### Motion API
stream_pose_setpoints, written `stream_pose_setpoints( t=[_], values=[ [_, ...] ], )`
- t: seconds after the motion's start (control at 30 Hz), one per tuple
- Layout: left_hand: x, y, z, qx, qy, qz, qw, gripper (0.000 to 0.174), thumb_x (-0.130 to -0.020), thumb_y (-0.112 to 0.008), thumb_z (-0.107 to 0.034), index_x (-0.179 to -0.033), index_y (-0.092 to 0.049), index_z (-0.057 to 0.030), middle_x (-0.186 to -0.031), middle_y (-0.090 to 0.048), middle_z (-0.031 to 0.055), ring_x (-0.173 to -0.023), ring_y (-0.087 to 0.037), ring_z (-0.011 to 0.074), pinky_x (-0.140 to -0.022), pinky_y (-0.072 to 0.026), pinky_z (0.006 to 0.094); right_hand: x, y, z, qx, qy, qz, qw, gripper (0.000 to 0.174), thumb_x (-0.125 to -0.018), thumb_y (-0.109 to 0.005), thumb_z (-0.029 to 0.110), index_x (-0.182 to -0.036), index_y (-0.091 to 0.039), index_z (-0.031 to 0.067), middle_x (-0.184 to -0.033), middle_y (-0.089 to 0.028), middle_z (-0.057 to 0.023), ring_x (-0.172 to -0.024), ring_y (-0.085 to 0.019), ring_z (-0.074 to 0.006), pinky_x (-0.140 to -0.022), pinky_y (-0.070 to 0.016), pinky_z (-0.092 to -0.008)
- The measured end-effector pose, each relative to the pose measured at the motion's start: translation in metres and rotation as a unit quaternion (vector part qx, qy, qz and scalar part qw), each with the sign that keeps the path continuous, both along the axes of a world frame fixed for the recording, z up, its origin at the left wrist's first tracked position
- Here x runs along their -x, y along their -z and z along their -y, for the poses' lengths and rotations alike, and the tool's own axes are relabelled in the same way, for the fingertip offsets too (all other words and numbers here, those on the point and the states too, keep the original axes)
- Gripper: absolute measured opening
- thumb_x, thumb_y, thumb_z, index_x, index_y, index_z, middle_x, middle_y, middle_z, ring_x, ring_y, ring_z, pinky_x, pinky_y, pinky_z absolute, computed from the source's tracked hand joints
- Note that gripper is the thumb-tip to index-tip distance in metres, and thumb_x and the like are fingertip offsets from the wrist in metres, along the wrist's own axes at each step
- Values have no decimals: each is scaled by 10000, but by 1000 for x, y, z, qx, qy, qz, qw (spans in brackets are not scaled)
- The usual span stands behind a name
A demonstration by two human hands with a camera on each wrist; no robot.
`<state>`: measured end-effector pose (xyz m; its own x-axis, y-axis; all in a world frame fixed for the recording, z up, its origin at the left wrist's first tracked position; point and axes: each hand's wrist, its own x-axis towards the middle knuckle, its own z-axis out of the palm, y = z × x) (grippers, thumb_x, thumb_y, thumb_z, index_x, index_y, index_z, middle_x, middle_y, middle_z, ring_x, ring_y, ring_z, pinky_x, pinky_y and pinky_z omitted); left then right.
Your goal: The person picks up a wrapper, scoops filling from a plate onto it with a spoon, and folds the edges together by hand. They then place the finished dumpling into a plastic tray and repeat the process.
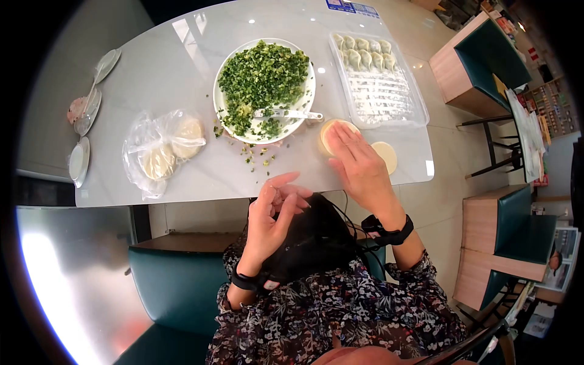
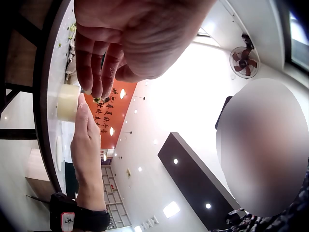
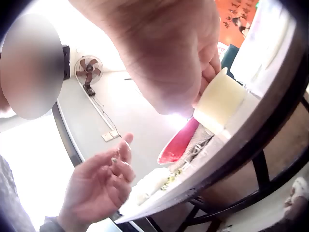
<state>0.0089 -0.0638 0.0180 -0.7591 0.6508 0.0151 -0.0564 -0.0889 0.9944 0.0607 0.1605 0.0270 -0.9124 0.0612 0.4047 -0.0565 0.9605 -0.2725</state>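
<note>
Pale yellow dough is forming the short, round stack of flat wrappers (image 1: 325, 143) on which everything seems to be turning, and it is standing near the front edge of the glossy grey marble-patterned tabletop (image 1: 152, 73), ahead and to the right of the person's body. Being round, it is offering no long axis across the table; its own axis is running upright, with the flat face upward. The bare right hand (image 1: 360, 163) is plainly the nearer one: it is coming over the stack from the near right side, its straight fingers lying close together on the top face and pointing away from the body. Whether the thumb is catching an edge, the pictures are not showing clearly. The bare left hand (image 1: 271, 210) is hovering well apart from the right, nearer the body and leftward of the stack, its fingers loosely bent and holding nothing. One single pale yellow dough disc (image 1: 386, 157) is lying just beside the stack, on its right. Beyond the stack, a clear plastic tray (image 1: 419, 111) of pleated dumplings (image 1: 365, 59) is sitting to the right, while a round white plate (image 1: 308, 91) of chopped greens (image 1: 261, 76) is sitting to the left.
</note>
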Motion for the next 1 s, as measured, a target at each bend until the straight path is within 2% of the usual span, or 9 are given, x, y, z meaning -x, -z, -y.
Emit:
stream_pose_setpoints(
  t=[0.33, 0.4, 0.5, 0.57, 0.63, 0.87, 0.93, 0.97, 1.0],
  values=[
    [3, -4, -7, -18, -2, -8, 1000, 326, -1037, -508, -12, -1363, -511, -2, -1068, -722, 107, -872, -675, 129, -794, -567, 261, 2, 14, -27, -1, -27, -37, 999, 430, -1003, -580, 148, -1388, -539, -38, -1355, -629, -187, -1243, -622, -317, -1089, -470, -414],
    [5, -5, -7, -19, -2, -18, 1000, 327, -1037, -510, -12, -1364, -511, -2, -1068, -722, 107, -873, -675, 129, -796, -567, 261, 2, 4, -37, 561, 71, -11, 825, 410, -1085, -467, 208, -1403, -534, -42, -1302, -662, -149, -1168, -655, -228, -1066, -481, -368],
    [5, -4, -7, -19, 0, -24, 1000, 330, -1035, -511, -9, -1365, -511, -1, -1067, -722, 108, -874, -675, 129, -798, -567, 262, 9, -6, -39, 587, 96, -145, 791, 475, -1123, -373, 292, -1422, -519, -48, -1287, -659, -114, -1131, -634, -154, -1042, -483, -333],
    [5, -2, -7, -21, -1, -22, 1000, 331, -1034, -510, -7, -1365, -512, 0, -1067, -722, 108, -875, -676, 129, -798, -567, 263, 6, 0, -31, 468, 131, -116, 866, 402, -1083, -459, 183, -1407, -528, -44, -1322, -650, -152, -1170, -655, -220, -1076, -477, -357],
    [4, -1, -8, -20, -3, -14, 1000, 329, -1034, -508, -5, -1363, -514, 1, -1060, -723, 105, -872, -678, 131, -798, -567, 264, 6, 20, -22, 105, -25, -89, 990, 418, -989, -537, 73, -1393, -535, -32, -1326, -642, -199, -1213, -644, -300, -1108, -468, -391],
    [8, -7, -10, -7, 15, -17, 1000, 321, -1062, -473, -38, -1379, -484, 7, -1089, -695, 109, -908, -660, 137, -820, -542, 261, 7, 11, -19, -12, -58, -28, 998, 396, -969, -556, 66, -1360, -557, 4, -1313, -640, -207, -1203, -649, -293, -1075, -502, -420],
    [10, -8, -14, -13, 17, -19, 1000, 326, -1068, -476, -63, -1387, -479, 7, -1105, -690, 105, -937, -654, 141, -816, -543, 266, 3, -11, -19, 410, 83, 75, 905, 334, -1063, -502, 174, -1333, -568, -12, -1301, -654, -175, -1173, -659, -223, -1041, -518, -405],
    [11, -9, -18, -16, 16, -21, 1000, 326, -1068, -476, -63, -1387, -479, 7, -1105, -690, 105, -937, -654, 141, -816, -543, 266, 3, -9, -19, 407, 82, 73, 907, 334, -1063, -502, 174, -1333, -568, -12, -1301, -654, -175, -1173, -659, -223, -1041, -518, -405],
    [12, -10, -22, -16, 7, -29, 999, 331, -1072, -480, -80, -1391, -476, 8, -1141, -678, 107, -986, -649, 154, -852, -540, 282, 4, -6, -19, 617, 40, -2, 786, 363, -1087, -464, 216, -1337, -562, -28, -1292, -656, -157, -1173, -648, -203, -1035, -515, -391]
  ],
)
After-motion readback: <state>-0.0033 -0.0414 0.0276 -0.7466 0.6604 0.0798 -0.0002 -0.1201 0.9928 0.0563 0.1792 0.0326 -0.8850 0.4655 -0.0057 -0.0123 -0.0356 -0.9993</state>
